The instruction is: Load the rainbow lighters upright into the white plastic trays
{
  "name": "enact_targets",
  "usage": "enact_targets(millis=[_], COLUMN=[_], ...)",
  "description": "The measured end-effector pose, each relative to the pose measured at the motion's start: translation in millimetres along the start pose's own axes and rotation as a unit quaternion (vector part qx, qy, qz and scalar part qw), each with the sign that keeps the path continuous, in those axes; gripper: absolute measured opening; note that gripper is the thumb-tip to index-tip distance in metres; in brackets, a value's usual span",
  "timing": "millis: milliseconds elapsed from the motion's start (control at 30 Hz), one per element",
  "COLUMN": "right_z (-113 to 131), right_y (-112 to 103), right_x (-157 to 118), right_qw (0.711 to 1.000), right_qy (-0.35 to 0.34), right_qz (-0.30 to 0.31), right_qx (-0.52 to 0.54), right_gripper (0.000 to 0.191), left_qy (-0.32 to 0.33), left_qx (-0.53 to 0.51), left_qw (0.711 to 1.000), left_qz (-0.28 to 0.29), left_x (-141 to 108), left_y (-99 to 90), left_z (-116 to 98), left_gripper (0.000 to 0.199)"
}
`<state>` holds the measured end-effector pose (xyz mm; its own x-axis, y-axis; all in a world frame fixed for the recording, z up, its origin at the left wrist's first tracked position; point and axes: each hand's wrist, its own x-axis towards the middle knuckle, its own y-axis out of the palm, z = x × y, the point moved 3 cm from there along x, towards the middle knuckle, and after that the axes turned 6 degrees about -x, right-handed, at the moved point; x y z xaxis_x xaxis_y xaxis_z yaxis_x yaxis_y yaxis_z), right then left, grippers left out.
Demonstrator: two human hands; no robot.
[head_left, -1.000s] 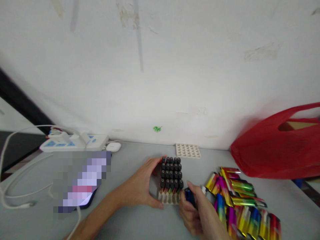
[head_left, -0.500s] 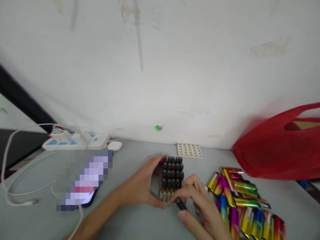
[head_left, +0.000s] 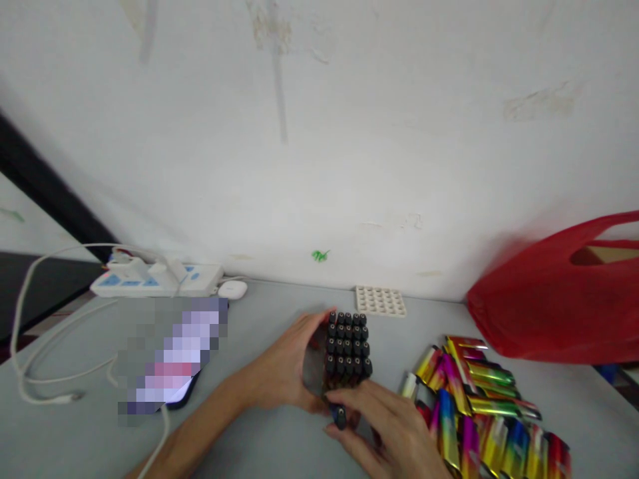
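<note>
A small box [head_left: 314,366] stands on the table, packed with several rows of upright tubes whose black ends [head_left: 348,347] point up, each with a small hole. Around its left side my left hand [head_left: 284,366] is closed, fingers behind and thumb at the front. In front of the box, my right hand [head_left: 387,422] pinches a single black-ended tube [head_left: 340,418] between thumb and fingers. That tube is at the near edge of the box; its lower part is hidden. Shiny multicoloured tubes [head_left: 492,406] lie in a loose pile to the right of my right hand.
A white tray with holes [head_left: 380,301] lies near the wall. At the right stands a red bag [head_left: 544,306]. On the left are a phone [head_left: 174,359] with a blurred screen, a power strip [head_left: 200,279], a white charging case [head_left: 232,289] and a looping white cable [head_left: 50,399].
My right hand has moved left with the black-ended tube, bringing it to the box's near edge. My left hand keeps its hold on the box. The view has shifted slightly.
</note>
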<state>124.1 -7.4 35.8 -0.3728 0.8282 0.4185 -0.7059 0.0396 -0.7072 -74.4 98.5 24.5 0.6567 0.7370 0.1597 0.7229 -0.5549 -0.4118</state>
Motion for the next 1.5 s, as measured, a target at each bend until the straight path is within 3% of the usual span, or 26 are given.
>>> enact_targets(millis=[333,667,800,933,1133,1300,1400,1500], right_z=[-11,-1,3,-10,-33,-36,-36,-34], right_y=[7,7,-5,-32,-53,-61,-64,-60], right_x=[-14,-10,-14,-13,-3,-3,-3,-1], right_qw=[0.998,0.995,0.985,0.952,0.869,0.777,0.769,0.782], right_qy=[0.051,0.064,0.130,0.248,0.371,0.471,0.481,0.475], right_qz=[0.010,-0.025,-0.106,-0.160,-0.012,0.166,0.195,0.195], right_qx=[0.036,0.078,0.032,-0.078,-0.326,-0.383,-0.375,-0.352], right_gripper=[0.030,0.037,0.022,0.019,0.021,0.039,0.047,0.047], left_qy=[-0.008,-0.005,-0.001,0.005,0.010,0.013,0.011,0.010], left_qx=[-0.018,-0.008,0.007,0.020,0.038,0.035,0.036,0.038], left_qw=[1.000,1.000,1.000,1.000,0.999,0.999,0.999,0.999], left_qz=[0.008,0.010,0.008,0.010,0.019,0.019,0.020,0.022], left_x=[-1,-3,-3,-2,-3,-3,-3,-3], left_y=[0.2,0.0,-0.5,-0.8,-0.7,-0.6,-0.8,-0.7], left_z=[5,4,2,2,5,6,6,5], left_gripper=[0.143,0.143,0.141,0.140,0.143,0.143,0.143,0.143])
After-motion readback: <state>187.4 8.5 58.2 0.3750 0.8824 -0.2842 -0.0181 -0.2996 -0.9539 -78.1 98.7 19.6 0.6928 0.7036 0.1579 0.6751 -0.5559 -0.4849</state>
